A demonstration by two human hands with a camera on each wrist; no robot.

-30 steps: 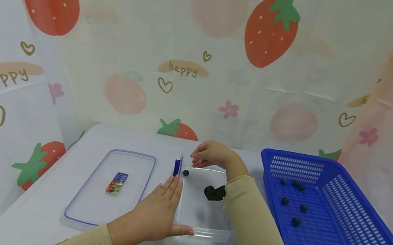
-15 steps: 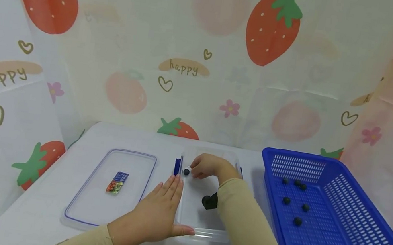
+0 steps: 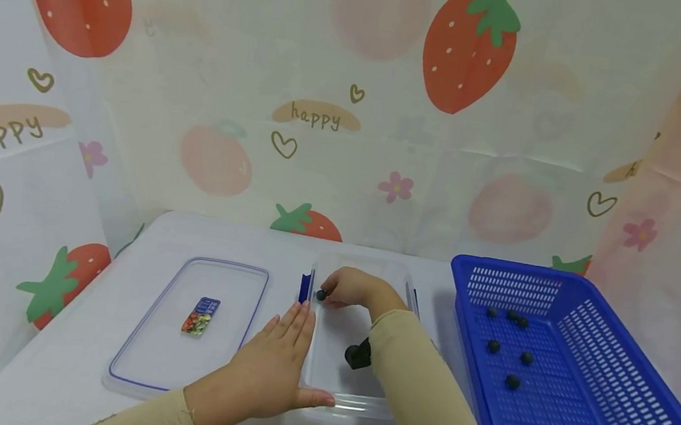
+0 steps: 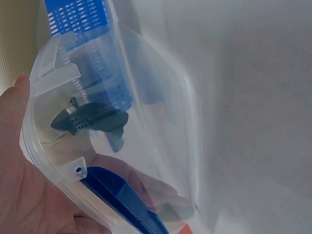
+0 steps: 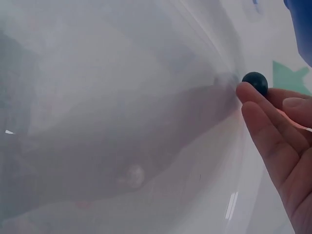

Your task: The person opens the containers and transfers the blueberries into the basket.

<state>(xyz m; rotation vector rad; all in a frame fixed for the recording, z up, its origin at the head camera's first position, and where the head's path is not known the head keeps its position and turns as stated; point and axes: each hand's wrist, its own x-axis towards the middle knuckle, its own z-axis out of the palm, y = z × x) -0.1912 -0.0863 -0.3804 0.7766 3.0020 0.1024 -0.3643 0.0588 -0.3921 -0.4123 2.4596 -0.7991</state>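
A clear plastic box (image 3: 335,373) with blue side latches (image 4: 119,197) stands open-topped on the white table. My left hand (image 3: 263,365) lies with straight fingers along its left side, the thumb on the near rim. Inside the box, toward the far left corner, my right hand (image 3: 353,290) pinches a small dark ball (image 3: 321,295) in its fingertips. In the right wrist view the same dark ball (image 5: 255,83) shows between the fingers (image 5: 263,126), close to the box wall.
A blue perforated basket (image 3: 581,422) holding several dark balls (image 3: 493,346) stands on the right. To the left lies a clear lid (image 3: 142,351) with a blue seal and a colourful label (image 3: 200,316). A strawberry-print cloth (image 3: 374,139) hangs behind the table.
My right hand has come down from above the box's far edge into the box, then leftward to the dark ball, which it now pinches. The left hand has stayed in place.
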